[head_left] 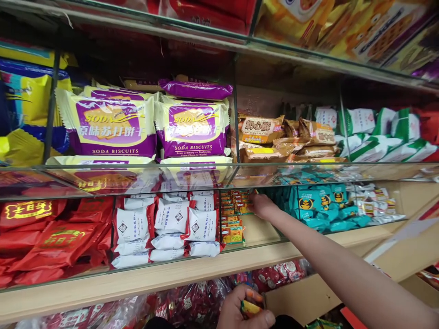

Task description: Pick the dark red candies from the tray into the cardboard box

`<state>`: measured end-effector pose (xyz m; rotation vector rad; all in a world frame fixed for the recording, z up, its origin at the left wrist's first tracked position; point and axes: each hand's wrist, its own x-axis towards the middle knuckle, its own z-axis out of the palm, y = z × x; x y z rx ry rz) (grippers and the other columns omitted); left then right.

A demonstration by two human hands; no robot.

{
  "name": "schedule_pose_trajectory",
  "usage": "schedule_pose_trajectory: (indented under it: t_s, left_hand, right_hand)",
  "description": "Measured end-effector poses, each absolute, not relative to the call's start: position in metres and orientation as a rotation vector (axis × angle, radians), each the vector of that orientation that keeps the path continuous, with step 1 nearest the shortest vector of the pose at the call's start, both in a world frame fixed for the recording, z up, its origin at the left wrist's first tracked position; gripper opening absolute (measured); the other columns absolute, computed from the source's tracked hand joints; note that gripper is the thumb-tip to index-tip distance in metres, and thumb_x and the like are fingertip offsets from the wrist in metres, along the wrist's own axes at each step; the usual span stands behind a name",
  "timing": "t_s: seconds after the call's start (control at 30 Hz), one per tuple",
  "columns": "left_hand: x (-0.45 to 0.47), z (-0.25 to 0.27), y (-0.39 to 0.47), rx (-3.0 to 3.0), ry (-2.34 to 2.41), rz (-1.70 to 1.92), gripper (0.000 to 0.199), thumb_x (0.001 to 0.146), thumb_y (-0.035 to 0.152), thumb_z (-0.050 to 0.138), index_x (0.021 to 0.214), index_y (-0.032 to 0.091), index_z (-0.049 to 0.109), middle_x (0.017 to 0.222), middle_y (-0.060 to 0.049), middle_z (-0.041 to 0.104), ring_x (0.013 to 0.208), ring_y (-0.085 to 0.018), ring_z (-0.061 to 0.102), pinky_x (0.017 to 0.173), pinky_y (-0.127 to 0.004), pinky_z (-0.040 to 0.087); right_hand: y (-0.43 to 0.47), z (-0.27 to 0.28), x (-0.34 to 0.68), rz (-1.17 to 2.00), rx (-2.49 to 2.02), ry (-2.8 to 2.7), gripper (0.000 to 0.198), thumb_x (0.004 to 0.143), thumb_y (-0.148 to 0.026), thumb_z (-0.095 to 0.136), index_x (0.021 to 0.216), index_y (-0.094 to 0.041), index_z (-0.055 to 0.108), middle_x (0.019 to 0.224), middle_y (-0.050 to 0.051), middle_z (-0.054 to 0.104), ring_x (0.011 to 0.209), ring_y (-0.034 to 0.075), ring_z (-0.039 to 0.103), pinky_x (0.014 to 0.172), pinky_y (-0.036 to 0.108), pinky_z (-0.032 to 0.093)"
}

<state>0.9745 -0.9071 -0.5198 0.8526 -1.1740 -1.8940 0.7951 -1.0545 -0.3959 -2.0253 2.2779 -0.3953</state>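
Observation:
Low in the head view, my left hand is curled around small packets with yellow, orange and green wrapping. My right hand reaches across into a lower shelf compartment. Its fingers are bent and pressed together on a small orange-and-green packet at the end of a row; the fingertips are partly hidden. More of these small packets stand stacked along the compartment's left side. To their right the tan shelf bottom shows.
White-and-red packets sit left of the compartment, teal packets right of it. A glass shelf edge runs above my right hand, with soda biscuit packs on that shelf. A wooden ledge fronts the lower shelf.

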Motion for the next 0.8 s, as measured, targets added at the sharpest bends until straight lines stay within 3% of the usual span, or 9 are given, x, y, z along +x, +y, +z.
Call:
schedule_pose_trajectory:
  t_s: [0.1,0.2,0.27,0.33,0.47,0.67,0.8]
  left_hand:
    - [0.976,-0.52,-0.916,0.906,-1.112,-1.888,0.043,0.055,0.061,0.066,0.06,0.02,0.053,0.049,0.009,0.04,0.048,-0.009,0.031,0.051,-0.023,0.025]
    - [0.977,-0.526,-0.924,0.966,-0.975,-1.961,0.04,0.064,0.06,0.056,0.06,0.021,0.053,0.051,0.007,0.045,0.05,-0.011,0.041,0.053,-0.024,0.031]
    - [0.975,-0.53,-0.925,0.968,-0.879,-2.014,0.035,0.061,0.056,0.059,0.063,0.022,0.052,0.052,0.007,0.048,0.05,-0.012,0.045,0.053,-0.024,0.034]
    - [0.972,-0.531,-0.921,0.949,-0.814,-2.051,0.031,0.055,0.047,0.067,0.066,0.022,0.052,0.053,0.007,0.051,0.05,-0.012,0.048,0.053,-0.024,0.035]
    - [0.968,-0.519,-0.904,0.735,-0.704,-2.091,0.033,0.051,0.028,0.079,0.073,0.022,0.055,0.063,0.004,0.062,0.058,-0.012,0.055,0.058,-0.024,0.039]
    - [0.974,-0.49,-0.895,0.686,-0.744,-2.115,0.03,0.066,0.026,0.073,0.094,0.022,0.062,0.089,-0.002,0.068,0.085,-0.015,0.06,0.079,-0.027,0.043]
    - [0.982,-0.482,-0.897,0.722,-1.088,-2.207,0.033,0.066,0.025,0.073,0.098,0.021,0.065,0.098,-0.006,0.068,0.09,-0.019,0.061,0.078,-0.029,0.045]
  right_hand:
    - [-1.032,-0.381,0.795,-0.475,-2.063,2.318,0.024,0.071,-0.018,0.061,0.094,-0.01,0.062,0.093,0.017,0.065,0.087,0.028,0.061,0.071,0.031,0.044]
    - [-0.973,-0.381,0.805,-0.751,-2.117,2.278,0.021,0.082,-0.025,0.047,0.097,-0.015,0.058,0.097,0.013,0.062,0.088,0.023,0.059,0.077,0.031,0.043]
    - [-0.925,-0.402,0.819,-1.079,-2.03,2.048,0.018,0.083,-0.033,0.046,0.086,-0.02,0.058,0.083,0.007,0.063,0.074,0.019,0.059,0.069,0.029,0.046]
    - [-0.882,-0.436,0.834,-1.142,-1.738,1.863,0.02,0.082,-0.039,0.048,0.08,-0.021,0.057,0.074,0.004,0.062,0.067,0.018,0.059,0.061,0.027,0.046]
    - [-0.839,-0.496,0.856,-1.247,-1.244,1.617,0.046,0.067,-0.043,0.065,0.105,-0.021,0.052,0.077,0.002,0.063,0.057,0.015,0.057,0.053,0.025,0.047]
    - [-0.839,-0.495,0.857,-1.376,-1.019,1.323,0.029,0.073,-0.038,0.063,0.095,-0.02,0.057,0.089,0.004,0.066,0.08,0.018,0.062,0.078,0.031,0.048]
    - [-0.837,-0.488,0.856,-1.541,-0.893,1.291,0.027,0.071,-0.037,0.066,0.089,-0.02,0.057,0.089,0.006,0.067,0.085,0.02,0.062,0.078,0.031,0.048]
